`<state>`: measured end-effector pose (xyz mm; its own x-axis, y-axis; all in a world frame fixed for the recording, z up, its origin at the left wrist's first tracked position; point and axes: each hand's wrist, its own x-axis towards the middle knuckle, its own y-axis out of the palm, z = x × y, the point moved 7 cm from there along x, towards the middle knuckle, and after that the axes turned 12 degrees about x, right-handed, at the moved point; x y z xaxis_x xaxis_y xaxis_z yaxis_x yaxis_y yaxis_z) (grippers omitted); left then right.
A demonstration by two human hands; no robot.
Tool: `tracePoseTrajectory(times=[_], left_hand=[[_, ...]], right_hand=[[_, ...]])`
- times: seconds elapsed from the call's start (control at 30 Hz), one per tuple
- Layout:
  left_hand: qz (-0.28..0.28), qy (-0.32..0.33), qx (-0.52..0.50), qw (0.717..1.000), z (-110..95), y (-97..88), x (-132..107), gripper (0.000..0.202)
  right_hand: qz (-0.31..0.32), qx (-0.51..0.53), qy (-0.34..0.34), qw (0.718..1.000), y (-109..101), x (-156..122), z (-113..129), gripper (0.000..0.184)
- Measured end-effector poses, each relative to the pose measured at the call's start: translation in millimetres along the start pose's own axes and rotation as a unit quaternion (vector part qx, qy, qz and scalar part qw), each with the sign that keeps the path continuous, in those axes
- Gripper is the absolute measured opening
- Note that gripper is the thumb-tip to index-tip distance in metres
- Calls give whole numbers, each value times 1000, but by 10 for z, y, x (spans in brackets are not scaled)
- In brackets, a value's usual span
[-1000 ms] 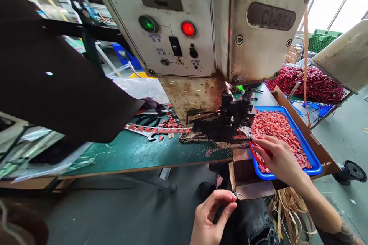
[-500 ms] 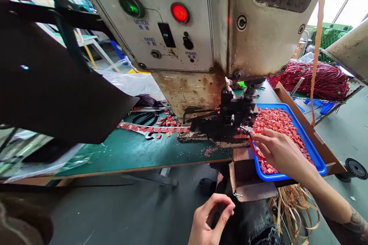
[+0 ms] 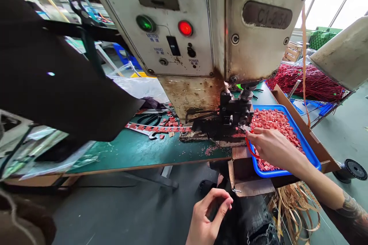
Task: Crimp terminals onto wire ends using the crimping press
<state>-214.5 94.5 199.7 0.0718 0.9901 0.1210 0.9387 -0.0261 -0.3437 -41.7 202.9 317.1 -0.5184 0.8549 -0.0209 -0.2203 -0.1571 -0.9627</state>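
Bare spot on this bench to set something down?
Free: green tabletop, front strip, between clear plastic bags and the black press die. Crowded: red terminal strip behind it; blue plastic tray full of red pieces; right hand pinching a red wire at the die.

A factory workshop: a worn, rust-stained press (image 3: pixel 201 26) with green (image 3: pixel 145 23) and red lamps (image 3: pixel 185 28) stands on a green bench (image 3: pixel 138 151). At the bench's right end are a blue tray (image 3: pixel 314 159) of red pieces (image 3: pixel 273 120), wire bundles (image 3: pixel 313 82) and crates (image 3: pixel 324 36).

machine head (image 3: pixel 258 42) overhangs the die (image 3: pixel 232 116), blue tray (image 3: pixel 314 160) right, green bench (image 3: pixel 138 151) open left
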Motion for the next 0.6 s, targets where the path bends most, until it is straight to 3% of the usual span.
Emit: tracePoseTrajectory(times=[0.3, 0.6], left_hand=[[-27, -6, 16, 999, -23, -192, -141, 18], [-33, -12, 17, 999, -10, -218, -172, 21]], right_hand=[[-157, 115, 15, 981, 162, -297, -241, 32], [-50, 34, 55, 997, -18, -81, -35, 32]])
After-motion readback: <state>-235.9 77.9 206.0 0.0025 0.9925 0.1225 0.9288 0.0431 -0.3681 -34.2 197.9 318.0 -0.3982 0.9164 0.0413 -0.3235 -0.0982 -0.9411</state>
